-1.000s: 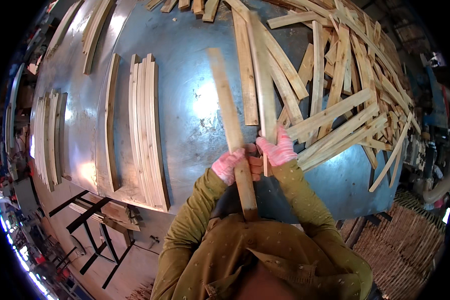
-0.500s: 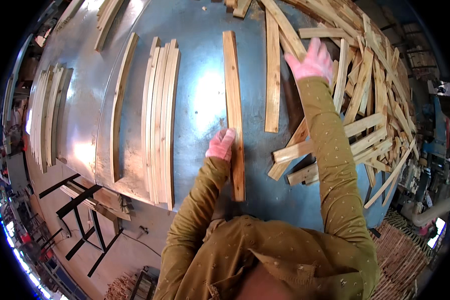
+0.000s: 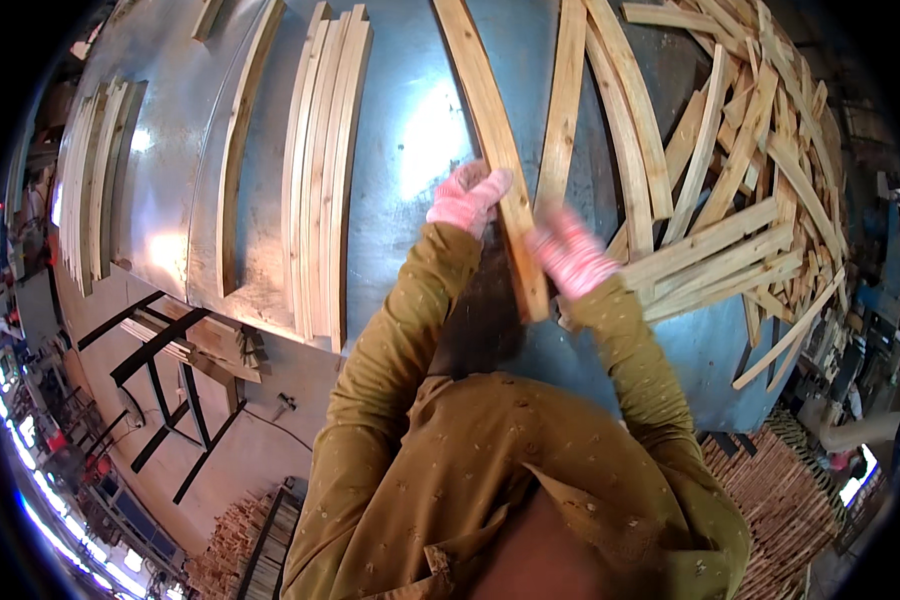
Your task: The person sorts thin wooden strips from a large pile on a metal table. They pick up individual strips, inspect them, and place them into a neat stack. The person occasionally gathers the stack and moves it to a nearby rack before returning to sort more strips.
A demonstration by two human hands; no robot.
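My left hand (image 3: 468, 197), in a pink glove, is closed on the left edge of a long wooden strip (image 3: 498, 130), its thumb over the top face. The strip leans with its far end to the left, its near end close to my body. My right hand (image 3: 573, 252), gloved in pink and white, is smeared by motion just right of that strip. It is at the near end of a second wooden strip (image 3: 565, 100); whether its fingers grip that one I cannot tell. Two more strips (image 3: 635, 130) lie side by side farther right.
A metal-topped table (image 3: 400, 260) carries everything. To the left lie a bundle of strips (image 3: 325, 180), a single strip (image 3: 242, 150) and another bundle (image 3: 100, 190). A tangled pile of strips (image 3: 760, 150) covers the right side. A black metal frame (image 3: 175, 400) stands on the floor at lower left.
My right hand has come back from the far right pile toward my body. The strip at my left hand has tilted, its far end going left. The whole view has shifted.
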